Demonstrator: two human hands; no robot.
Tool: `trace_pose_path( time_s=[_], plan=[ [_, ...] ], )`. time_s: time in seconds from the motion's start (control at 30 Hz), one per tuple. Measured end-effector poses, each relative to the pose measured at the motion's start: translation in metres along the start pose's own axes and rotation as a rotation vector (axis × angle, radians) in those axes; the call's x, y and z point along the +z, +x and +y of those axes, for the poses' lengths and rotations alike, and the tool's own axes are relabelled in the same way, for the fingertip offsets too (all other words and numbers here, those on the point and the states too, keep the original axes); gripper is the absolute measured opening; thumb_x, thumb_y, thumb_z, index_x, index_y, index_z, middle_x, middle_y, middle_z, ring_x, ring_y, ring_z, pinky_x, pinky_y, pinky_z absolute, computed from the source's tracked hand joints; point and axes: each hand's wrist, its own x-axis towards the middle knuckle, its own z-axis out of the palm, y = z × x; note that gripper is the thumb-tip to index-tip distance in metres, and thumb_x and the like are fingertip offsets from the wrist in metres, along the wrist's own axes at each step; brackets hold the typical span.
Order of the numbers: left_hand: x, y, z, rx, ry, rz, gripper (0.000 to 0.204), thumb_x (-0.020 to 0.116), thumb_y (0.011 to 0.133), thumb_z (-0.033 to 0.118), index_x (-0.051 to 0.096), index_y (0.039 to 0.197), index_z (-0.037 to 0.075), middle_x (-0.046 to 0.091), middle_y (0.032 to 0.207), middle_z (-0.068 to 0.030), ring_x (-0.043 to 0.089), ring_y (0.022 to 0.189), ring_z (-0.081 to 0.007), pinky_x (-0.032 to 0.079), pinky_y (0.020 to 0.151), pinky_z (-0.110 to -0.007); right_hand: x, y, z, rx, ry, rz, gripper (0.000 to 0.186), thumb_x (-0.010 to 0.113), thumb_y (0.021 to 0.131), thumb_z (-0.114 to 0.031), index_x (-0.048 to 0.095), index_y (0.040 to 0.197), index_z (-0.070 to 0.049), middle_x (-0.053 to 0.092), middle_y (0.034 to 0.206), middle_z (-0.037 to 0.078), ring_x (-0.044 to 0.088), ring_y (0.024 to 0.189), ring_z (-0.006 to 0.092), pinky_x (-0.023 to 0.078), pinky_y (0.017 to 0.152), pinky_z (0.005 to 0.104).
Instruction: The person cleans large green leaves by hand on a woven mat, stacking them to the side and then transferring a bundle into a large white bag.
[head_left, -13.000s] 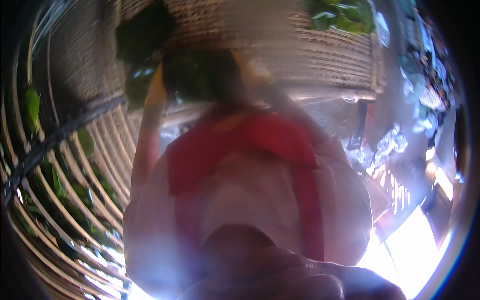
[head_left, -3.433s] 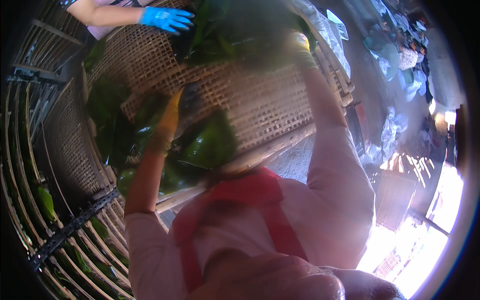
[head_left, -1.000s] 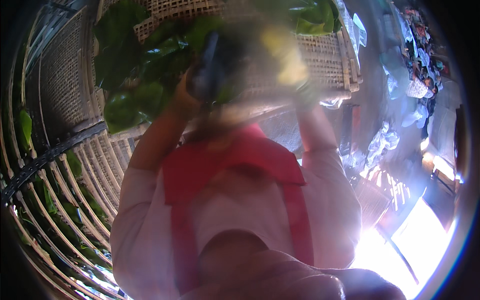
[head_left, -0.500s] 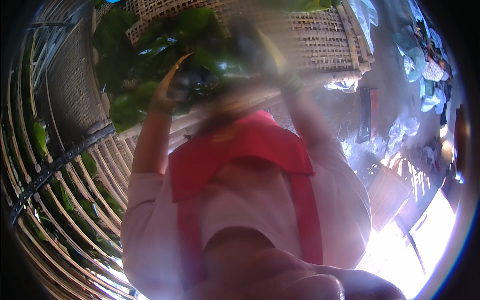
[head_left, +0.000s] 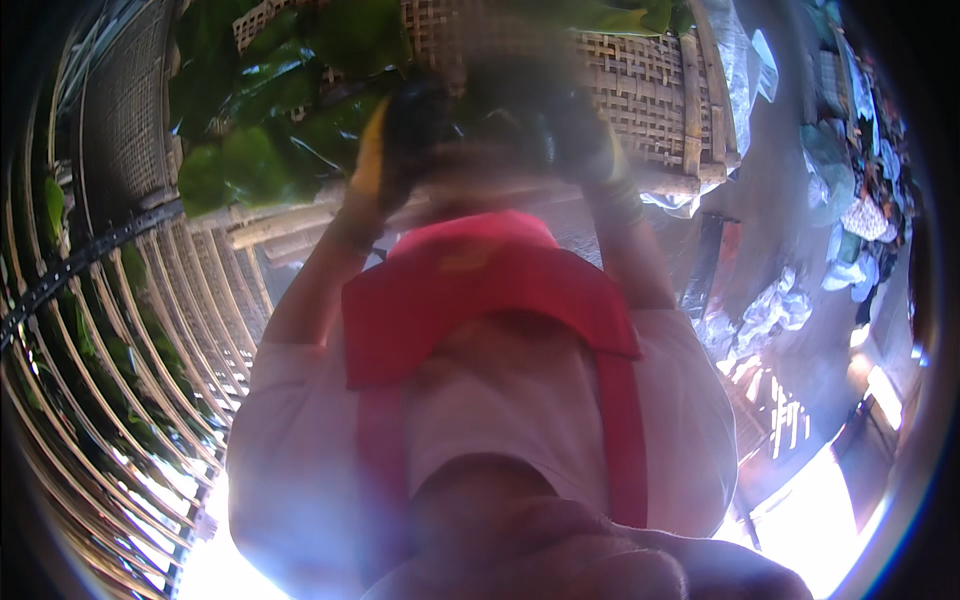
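Observation:
Glossy green leaves (head_left: 240, 165) lie on a woven bamboo tray (head_left: 630, 100) with pole edges. My left hand (head_left: 400, 140), in a yellow-and-dark glove, is at the tray's near part among the leaves. My right hand (head_left: 590, 145), gloved alike, is level with it to the right. Between them is a blurred dark-green mass (head_left: 505, 125), apparently leaves. Both hands' fingers are dark and smeared, so their grip cannot be made out.
A slatted bamboo rack (head_left: 140, 350) holding leaves fills the left, with a dark perforated metal bar (head_left: 70, 265) across it. At right, crumpled plastic (head_left: 775, 310) lies on the floor (head_left: 750, 240), beside a long heap of bags and cloth (head_left: 865, 220). Bright light enters lower right.
Both hands have moved slightly right since half a second ago, still around the leaf mass. The blue-gloved hand of another person, seen earlier at the top, is out of view.

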Motion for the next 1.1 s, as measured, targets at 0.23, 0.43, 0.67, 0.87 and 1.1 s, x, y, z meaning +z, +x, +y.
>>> trace_pose_path(
  time_s=[0.23, 0.43, 0.67, 0.87, 1.1],
  plan=[
    [0.031, -0.007, -0.005, -0.079, -0.498, -0.113, 0.052, 0.045, 0.095, 0.020, 0.029, 0.140, 0.000, 0.037, 0.141, -0.0128, 0.043, 0.126, -0.0233, 0.032, 0.107, -0.034, 0.028, -0.009, 0.028, 0.081, -0.502, -0.245, 0.039, 0.047, 0.090, -0.013, 0.044, 0.127, 0.002, 0.057, 0.118, 0.017, 0.054, 0.109, 0.0209, 0.042, 0.098, 0.0325],
    [-0.044, 0.011, -0.105, 0.091, 2.043, -0.089, 0.052, 0.048, 0.093, 0.019, 0.034, 0.138, -0.002, 0.044, 0.137, -0.0150, 0.046, 0.122, -0.0266, 0.037, 0.105, -0.035, 0.004, 0.000, 0.007, -0.451, -2.732, 0.330, 0.065, 0.052, 0.083, -0.006, 0.023, 0.141, -0.001, 0.054, 0.118, 0.022, 0.058, 0.102, 0.0283, 0.048, 0.086, 0.0354],
    [0.018, -0.012, 0.001, 0.096, 1.179, 0.237, 0.070, 0.069, 0.074, 0.008, 0.035, 0.135, -0.002, 0.038, 0.137, -0.0232, 0.041, 0.123, -0.0416, 0.033, 0.106, -0.041, 0.070, 0.018, -0.059, -1.231, -3.661, 0.640, 0.065, 0.052, 0.078, -0.004, 0.030, 0.139, -0.006, 0.053, 0.120, 0.024, 0.061, 0.093, 0.0332, 0.052, 0.072, 0.0371],
    [0.030, -0.004, -0.001, 0.160, 1.046, 0.166, 0.056, 0.065, 0.078, 0.006, 0.042, 0.129, -0.002, 0.045, 0.132, -0.0199, 0.040, 0.125, -0.0369, 0.033, 0.105, -0.042, 0.119, 0.052, -0.108, -1.463, -3.638, 0.650, 0.042, 0.052, 0.082, -0.011, 0.052, 0.123, -0.003, 0.059, 0.113, 0.021, 0.060, 0.093, 0.0312, 0.048, 0.080, 0.0375],
    [0.018, 0.016, 0.021, 0.236, 0.409, 0.042, 0.040, 0.056, 0.084, 0.009, 0.048, 0.121, -0.001, 0.054, 0.119, -0.0153, 0.052, 0.112, -0.0302, 0.043, 0.094, -0.039, 0.163, 0.017, -0.063, -1.469, -2.143, -0.012, 0.034, 0.049, 0.085, -0.004, 0.055, 0.118, -0.002, 0.063, 0.107, 0.017, 0.061, 0.096, 0.0277, 0.049, 0.081, 0.0360]
  ],
)
